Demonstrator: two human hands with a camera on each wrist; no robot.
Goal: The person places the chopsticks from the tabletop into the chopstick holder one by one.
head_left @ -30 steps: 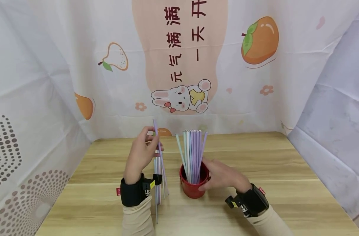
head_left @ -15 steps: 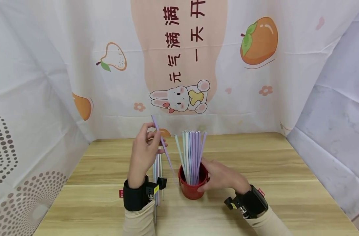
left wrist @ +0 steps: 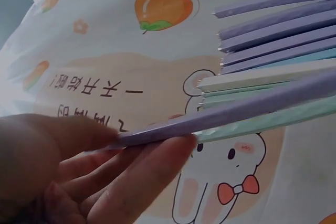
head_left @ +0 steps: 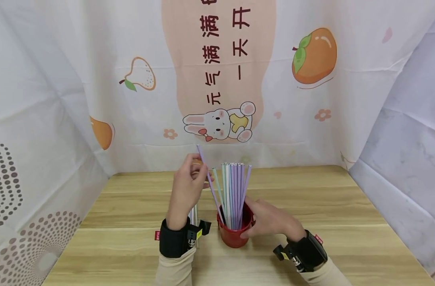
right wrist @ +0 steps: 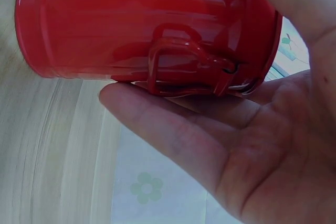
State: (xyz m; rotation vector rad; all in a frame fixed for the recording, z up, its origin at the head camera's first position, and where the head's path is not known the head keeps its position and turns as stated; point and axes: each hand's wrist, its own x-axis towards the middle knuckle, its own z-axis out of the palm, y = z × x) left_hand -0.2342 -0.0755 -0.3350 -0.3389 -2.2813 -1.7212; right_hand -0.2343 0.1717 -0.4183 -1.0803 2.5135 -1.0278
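Note:
In the head view my left hand (head_left: 189,180) pinches a purple straw (head_left: 212,190) between thumb and fingers. The straw slants, its lower end inside the mouth of a small red bucket (head_left: 234,239). A bundle of straws (head_left: 235,190) in purple, blue, white and mint stands in that bucket; a mint one leans left. Around the bucket's right side curls my right hand (head_left: 269,216), thumb in front. The right wrist view shows a wire side handle (right wrist: 155,66) against the fingers. Close up, the pinched straw (left wrist: 236,109) crosses in front of the mint ones.
A few loose straws (head_left: 194,216) lie on the wooden table (head_left: 124,226) beneath my left forearm, partly hidden by it. Behind the table hangs a white printed cloth (head_left: 142,119), with more cloth at both sides.
My left hand has carried the purple straw rightward, from above the loose straws to the bucket, and its lower end has entered the rim. The right hand stays on the bucket.

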